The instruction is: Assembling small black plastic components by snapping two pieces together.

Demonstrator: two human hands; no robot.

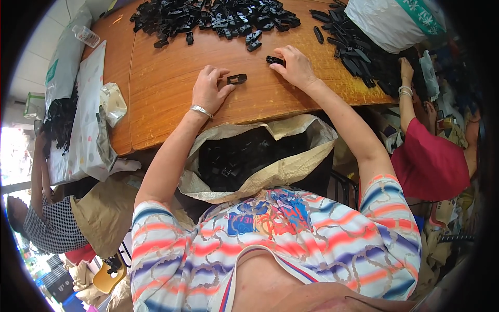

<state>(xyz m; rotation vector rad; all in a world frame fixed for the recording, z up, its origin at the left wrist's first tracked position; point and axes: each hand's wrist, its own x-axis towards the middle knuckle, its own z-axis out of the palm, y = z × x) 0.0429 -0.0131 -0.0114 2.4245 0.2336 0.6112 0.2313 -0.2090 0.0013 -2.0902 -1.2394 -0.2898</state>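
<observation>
shirt (218, 260); black part (274, 61) in right hand (296, 67)

Left bare hand (209, 89), silver-coloured band (201, 110) at wrist, grips small black rectangular plastic frame (237, 79) by its near end. Right bare hand (295, 68) pinches small black oblong plastic piece (274, 60). Brown wooden table (166, 78) beneath; loose heap of glossy black plastic parts (218, 20) beyond. Open tan woven sack (283, 170) below table edge, dark contents (228, 161), probably similar parts; too shadowed to be sure.
</observation>
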